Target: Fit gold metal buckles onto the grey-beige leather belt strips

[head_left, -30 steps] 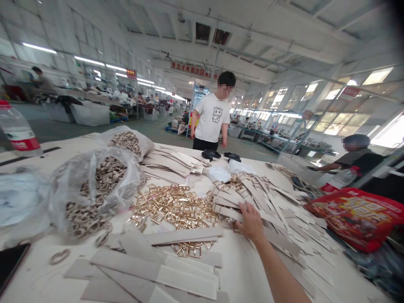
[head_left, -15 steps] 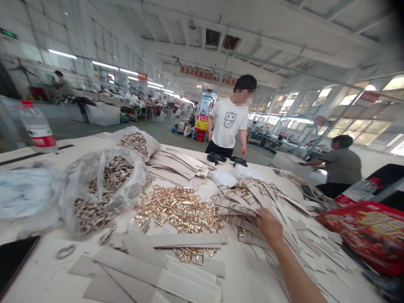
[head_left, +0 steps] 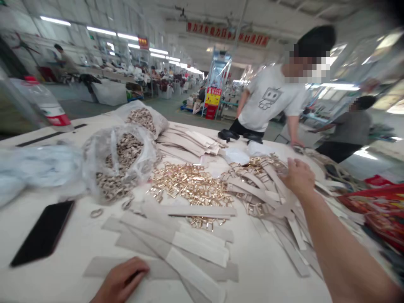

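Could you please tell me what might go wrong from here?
The front bag could spill loops; one loop already lies on the table. Pulling the strip that lies across the buckles could scatter them. The right hand, close to the straps, might drag overlapping ones askew.

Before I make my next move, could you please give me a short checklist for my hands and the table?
1. Left hand by the near strips: ok.
2. Right hand gripping one of the far strips: cannot tell.
3. Gold buckles all in one heap: not ok, some lie among the far strips.
4. Phone clear of both hands: ok.
5. All rings bagged: not ok, a loose ring lies on the table.
6. Bottle capped: ok.
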Demonstrator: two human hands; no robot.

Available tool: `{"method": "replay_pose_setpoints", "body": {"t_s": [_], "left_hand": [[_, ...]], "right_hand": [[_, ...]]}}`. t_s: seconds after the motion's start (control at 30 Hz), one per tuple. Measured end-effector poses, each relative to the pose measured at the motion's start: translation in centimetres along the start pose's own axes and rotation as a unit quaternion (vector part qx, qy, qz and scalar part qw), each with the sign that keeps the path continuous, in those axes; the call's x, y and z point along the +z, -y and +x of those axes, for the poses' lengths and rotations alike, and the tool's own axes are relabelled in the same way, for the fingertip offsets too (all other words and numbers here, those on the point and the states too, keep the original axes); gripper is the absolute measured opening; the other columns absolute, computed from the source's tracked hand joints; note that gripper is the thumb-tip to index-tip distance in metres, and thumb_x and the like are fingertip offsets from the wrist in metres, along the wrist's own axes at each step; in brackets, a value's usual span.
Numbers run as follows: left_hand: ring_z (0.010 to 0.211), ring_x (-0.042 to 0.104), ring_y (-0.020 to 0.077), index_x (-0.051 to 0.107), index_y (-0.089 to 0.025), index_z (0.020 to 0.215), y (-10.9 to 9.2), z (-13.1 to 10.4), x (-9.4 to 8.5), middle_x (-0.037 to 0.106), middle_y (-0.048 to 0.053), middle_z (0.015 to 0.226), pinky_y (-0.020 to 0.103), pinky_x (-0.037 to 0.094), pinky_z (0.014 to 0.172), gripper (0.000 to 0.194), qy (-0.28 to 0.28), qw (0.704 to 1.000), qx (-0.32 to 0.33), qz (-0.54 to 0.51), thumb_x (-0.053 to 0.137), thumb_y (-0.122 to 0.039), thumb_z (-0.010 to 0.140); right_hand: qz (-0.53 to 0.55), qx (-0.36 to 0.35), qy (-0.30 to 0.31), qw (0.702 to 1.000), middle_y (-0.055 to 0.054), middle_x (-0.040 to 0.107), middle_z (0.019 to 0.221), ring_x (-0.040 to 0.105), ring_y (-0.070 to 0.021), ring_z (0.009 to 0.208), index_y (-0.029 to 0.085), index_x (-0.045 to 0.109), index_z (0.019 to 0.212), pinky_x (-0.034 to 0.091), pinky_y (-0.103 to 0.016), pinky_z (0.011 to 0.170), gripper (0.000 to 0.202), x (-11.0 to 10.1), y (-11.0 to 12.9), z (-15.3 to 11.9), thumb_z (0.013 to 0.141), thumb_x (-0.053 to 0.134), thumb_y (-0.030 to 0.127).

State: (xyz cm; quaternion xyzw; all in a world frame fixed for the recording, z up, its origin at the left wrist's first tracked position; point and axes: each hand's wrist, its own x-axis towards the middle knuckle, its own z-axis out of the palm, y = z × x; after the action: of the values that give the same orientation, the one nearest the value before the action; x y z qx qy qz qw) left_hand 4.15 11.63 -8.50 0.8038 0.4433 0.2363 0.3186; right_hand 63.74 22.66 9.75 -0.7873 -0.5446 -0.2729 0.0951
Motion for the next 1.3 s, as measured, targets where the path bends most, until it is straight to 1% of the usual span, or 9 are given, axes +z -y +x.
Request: {"method": "replay_pose_setpoints", "body": {"t_s": [0.07,0.17,0.27,0.37,0.6,0.83,1.03,1.17,1.3], "left_hand": [[0.084,0.062,0.0155,0.064,-0.024,0.091,-0.6,-0.7,-0.3,0.068,0.003,0.088,0.024,0.049,0.078,0.019,0.021,0.999,0.025,0.000,0.047,-0.029,0.085],[0.082,0.060,0.0139,0.062,-0.020,0.094,-0.9,-1.5,-0.7,0.065,0.004,0.087,0.023,0.047,0.076,0.020,0.029,0.999,0.044,-0.013,0.043,-0.023,0.087],[0.081,0.059,0.0136,0.062,-0.019,0.093,-0.9,-2.5,-1.4,0.065,0.004,0.087,0.023,0.046,0.076,0.018,0.019,0.998,0.050,-0.026,0.046,-0.020,0.086],[0.081,0.059,0.0135,0.063,-0.018,0.090,-0.9,-3.7,-1.9,0.065,0.004,0.086,0.023,0.045,0.076,0.017,0.008,0.997,0.060,-0.038,0.048,-0.018,0.083],[0.080,0.060,0.0134,0.064,-0.018,0.092,-0.3,-5.9,-2.5,0.065,0.004,0.086,0.023,0.045,0.076,0.018,-0.009,0.996,0.072,-0.044,0.048,-0.017,0.082],[0.084,0.059,0.0147,0.064,-0.017,0.095,0.2,-7.0,-3.1,0.065,0.005,0.090,0.025,0.044,0.079,0.020,0.005,0.995,0.075,-0.063,0.048,-0.018,0.083],[0.069,0.056,0.0115,0.065,-0.016,0.092,-0.6,-7.0,-3.9,0.063,0.004,0.087,0.024,0.045,0.068,0.019,-0.022,0.987,0.006,-0.161,0.051,-0.021,0.081],[0.048,0.048,0.0061,0.051,-0.017,0.117,-2.0,-6.7,-5.7,0.059,0.000,0.079,0.018,0.037,0.042,0.049,-0.038,0.906,-0.172,-0.386,0.064,-0.034,0.073],[0.039,0.038,0.0037,0.061,-0.009,0.101,-3.9,-6.8,-7.3,0.048,-0.005,0.054,0.017,0.029,0.037,0.047,-0.030,0.836,-0.147,-0.527,0.071,-0.040,0.067]], "right_hand": [[0.137,-0.099,0.023,0.985,-0.019,0.053,0.125,0.050,-0.0291,0.113,0.012,0.046,0.127,0.040,-0.039,0.090,0.050,0.1,6.4,-5.2,0.084,0.052,0.035],[0.321,-0.225,0.124,0.912,-0.006,0.064,0.113,0.059,-0.0191,0.102,0.023,0.060,0.111,0.046,-0.030,0.088,0.029,-2.3,16.8,-14.5,0.088,0.048,0.035],[0.312,-0.301,0.210,0.876,-0.005,0.063,0.115,0.059,-0.0201,0.100,0.026,0.060,0.111,0.047,-0.032,0.085,0.027,-4.9,24.4,-21.5,0.087,0.049,0.032],[0.232,-0.301,0.212,0.901,-0.010,0.054,0.128,0.048,-0.0245,0.115,0.022,0.053,0.122,0.040,-0.037,0.094,0.037,-5.1,28.1,-23.5,0.085,0.048,0.022],[0.159,-0.289,0.250,0.910,-0.013,0.059,0.111,0.048,-0.0256,0.108,0.017,0.054,0.118,0.037,-0.036,0.089,0.039,-4.2,31.3,-20.7,0.082,0.056,0.032],[0.233,-0.292,0.289,0.881,-0.004,0.059,0.097,0.056,-0.0194,0.085,0.024,0.061,0.098,0.037,-0.028,0.066,0.032,-8.1,35.7,-25.7,0.076,0.062,0.047],[0.302,-0.224,0.287,0.881,-0.002,0.060,0.081,0.055,-0.0177,0.075,0.019,0.057,0.078,0.035,-0.026,0.062,0.017,-9.8,36.7,-27.2,0.073,0.064,0.034],[0.383,-0.267,0.274,0.841,0.000,0.059,0.073,0.054,-0.0163,0.067,0.021,0.053,0.076,0.036,-0.026,0.063,0.012,-13.5,34.3,-27.7,0.082,0.051,0.031],[0.396,-0.290,0.375,0.786,0.000,0.058,0.066,0.052,-0.0167,0.061,0.022,0.052,0.070,0.035,-0.027,0.059,0.021,-17.1,30.7,-30.2,0.081,0.051,0.040]]}}
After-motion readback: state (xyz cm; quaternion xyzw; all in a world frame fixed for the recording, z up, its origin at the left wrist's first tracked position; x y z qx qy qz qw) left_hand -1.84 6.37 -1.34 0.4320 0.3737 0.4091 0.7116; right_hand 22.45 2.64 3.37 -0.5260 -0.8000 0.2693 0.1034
